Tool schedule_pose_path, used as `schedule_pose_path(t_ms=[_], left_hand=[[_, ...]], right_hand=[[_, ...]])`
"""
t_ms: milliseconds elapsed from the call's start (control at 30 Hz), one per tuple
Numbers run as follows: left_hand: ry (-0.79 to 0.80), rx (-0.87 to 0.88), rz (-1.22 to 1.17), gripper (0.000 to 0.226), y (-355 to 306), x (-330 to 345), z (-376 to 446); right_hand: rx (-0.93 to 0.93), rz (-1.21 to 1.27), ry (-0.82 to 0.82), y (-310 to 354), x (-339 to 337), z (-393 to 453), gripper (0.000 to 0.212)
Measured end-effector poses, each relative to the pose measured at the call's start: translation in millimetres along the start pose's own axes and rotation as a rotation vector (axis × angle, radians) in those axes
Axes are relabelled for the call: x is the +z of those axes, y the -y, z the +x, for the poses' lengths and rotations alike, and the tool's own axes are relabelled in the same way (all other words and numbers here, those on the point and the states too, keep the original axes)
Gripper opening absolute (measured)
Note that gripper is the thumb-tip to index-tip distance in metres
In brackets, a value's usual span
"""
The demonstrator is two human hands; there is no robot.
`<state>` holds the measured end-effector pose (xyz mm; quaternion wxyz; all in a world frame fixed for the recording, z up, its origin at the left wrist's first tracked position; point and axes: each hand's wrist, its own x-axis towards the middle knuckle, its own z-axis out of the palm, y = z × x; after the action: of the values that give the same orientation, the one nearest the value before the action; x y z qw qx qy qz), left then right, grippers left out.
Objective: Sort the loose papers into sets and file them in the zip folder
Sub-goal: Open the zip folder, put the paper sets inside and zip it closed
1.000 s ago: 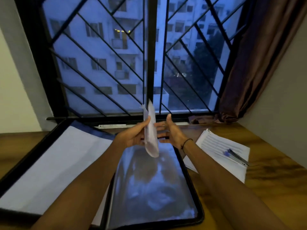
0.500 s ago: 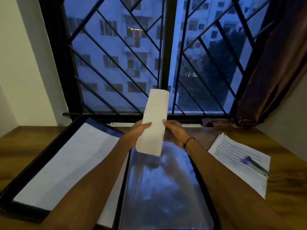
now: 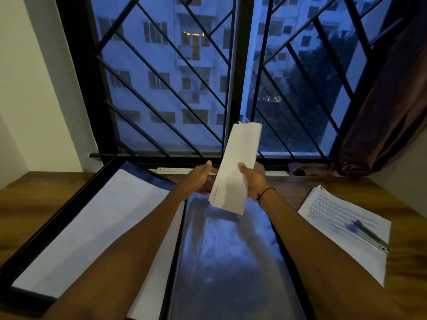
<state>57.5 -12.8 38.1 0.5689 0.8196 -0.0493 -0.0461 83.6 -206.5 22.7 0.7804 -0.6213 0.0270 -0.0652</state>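
Stack now upright, flat face toward me, raised above the folder. Right hand grips its edge, thumb in front; left hand holds the other edge. Squared, ready to file.

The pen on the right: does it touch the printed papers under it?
Touching. The head view shows the pen lying flat on the printed papers, with no gap visible, though the pen is blurred.
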Motion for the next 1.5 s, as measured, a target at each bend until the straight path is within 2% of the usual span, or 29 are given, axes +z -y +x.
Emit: schedule_pose_path(t_ms=[67,167,267,367,500,600,700,800,933,1000,1067,1133,1200,1233,1300,1333,1400,1467,1500], left_hand=[[-0.03,0.168,0.321,0.037,18.1,-6.4,2.7],[0.066,0.327,0.754,0.026,34.4,-5.8,-1.9],[0.051,0.369,0.987,0.046,38.9,3.5,-6.6],[0.007,0.405,0.947,0.041,44.3,8.8,-2.5],[-0.036,0.489,0.771,0.024,47.4,11.0,-6.9],[-0.074,0.476,0.732,0.016,49.5,14.2,-7.2],[-0.017,0.492,0.661,0.01,50.5,12.7,-6.1],[0.051,0.5,0.52,0.01,53.9,8.8,-5.2],[0.056,0.444,0.376,0.019,51.2,7.7,-4.1],[0.091,0.385,0.453,0.032,43.0,5.3,-5.0],[0.096,0.353,0.717,0.043,33.5,2.3,-5.2],[0.019,0.266,0.971,0.065,28.2,-2.4,-2.8],[-0.029,0.194,0.999,0.072,27.1,-9.9,2.7],[-0.016,0.193,0.944,0.064,28.1,-14.7,5.2],[0.059,0.235,0.654,0.026,34.5,-23.4,9.4],[0.084,0.256,0.51,0.015,38.2,-26.5,10.9],[0.111,0.284,0.349,0.02,42.5,-28.8,12.3],[0.142,0.324,0.348,0.032,44.3,-23.8,11.5],[0.153,0.344,0.36,0.029,44.3,-19.9,10.9]], right_hand=[[0.019,0.024,-0.102,0.1,-7.7,7.5,0.036],[0.026,0.04,-0.219,-0.9,-18.1,17.1,0.032],[0.004,0.048,-0.294,1.0,-26.1,20.9,0.033],[-0.024,0.028,-0.335,4.0,-33.6,19.4,0.034],[-0.05,-0.014,-0.365,5.4,-38.9,18.3,0.035],[-0.057,-0.013,-0.366,7.9,-42.0,16.3,0.037],[-0.075,0.046,-0.344,13.2,-44.5,16.3,0.036],[-0.078,0.109,-0.343,22.4,-43.4,18.7,0.035],[-0.092,0.169,-0.348,30.5,-36.9,25.7,0.035],[-0.083,0.194,-0.347,31.9,-32.4,28.1,0.035],[-0.08,0.204,-0.341,31.5,-28.4,30.1,0.035],[-0.081,0.207,-0.337,30.3,-26.1,31.2,0.034],[-0.082,0.207,-0.338,29.6,-25.8,32.4,0.034],[-0.081,0.207,-0.34,29.2,-26.3,33.6,0.034],[-0.079,0.213,-0.342,29.9,-26.9,35.7,0.033],[-0.079,0.221,-0.344,30.4,-26.9,37.4,0.033],[-0.079,0.252,-0.352,32.4,-26.0,41.2,0.033],[-0.083,0.292,-0.368,36.7,-21.5,43.1,0.035],[-0.09,0.307,-0.381,37.9,-17.9,44.6,0.037]])
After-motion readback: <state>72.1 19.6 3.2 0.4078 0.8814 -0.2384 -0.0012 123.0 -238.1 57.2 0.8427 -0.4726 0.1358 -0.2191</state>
